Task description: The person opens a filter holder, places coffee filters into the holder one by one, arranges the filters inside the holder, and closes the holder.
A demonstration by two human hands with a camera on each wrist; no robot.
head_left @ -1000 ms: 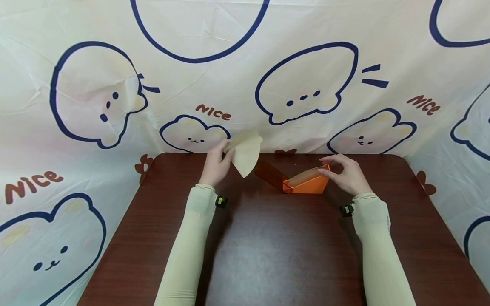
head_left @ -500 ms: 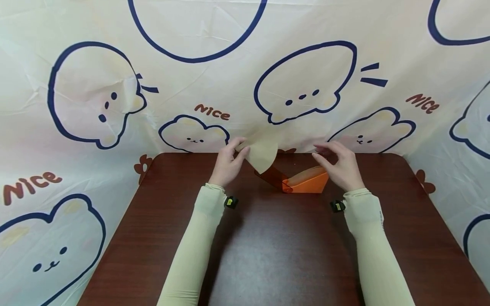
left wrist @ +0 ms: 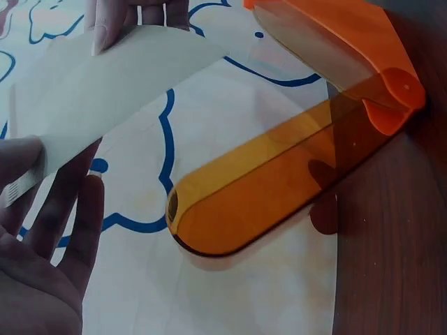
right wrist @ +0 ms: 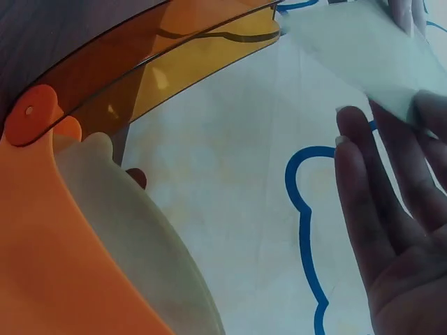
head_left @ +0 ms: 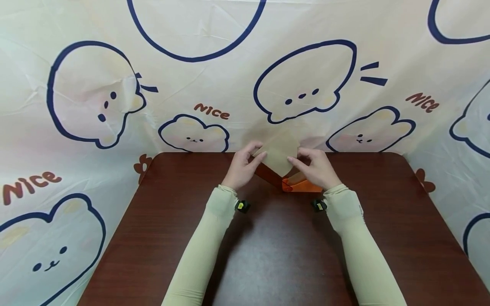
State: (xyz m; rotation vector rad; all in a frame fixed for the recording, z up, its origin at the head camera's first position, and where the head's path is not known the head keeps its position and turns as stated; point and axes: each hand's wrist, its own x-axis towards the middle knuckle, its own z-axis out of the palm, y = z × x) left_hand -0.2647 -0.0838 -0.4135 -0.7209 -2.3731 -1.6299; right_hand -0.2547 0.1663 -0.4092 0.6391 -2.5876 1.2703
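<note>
A pale coffee filter paper [head_left: 281, 154] is held up above the back of the table, pinched at its left corner by my left hand [head_left: 243, 166]. Thumb and fingers of my right hand [head_left: 317, 167] pinch its right edge. In the left wrist view, the paper [left wrist: 119, 77] spans between the two hands and shows a crimped strip near my left thumb. Behind and below sits an orange filter case [head_left: 306, 186], partly covered by my right hand. Its see-through amber lid [left wrist: 258, 181] is swung back. More filter papers [right wrist: 133, 209] stand inside the case.
The dark wooden table [head_left: 283, 246] ends at a printed cloth backdrop [head_left: 191, 85] just behind the case. Cloth also rises along the left and right sides.
My left hand has carried the filter paper rightward, in front of the case. My right hand has left the case, moved left and taken hold of the paper's right edge.
</note>
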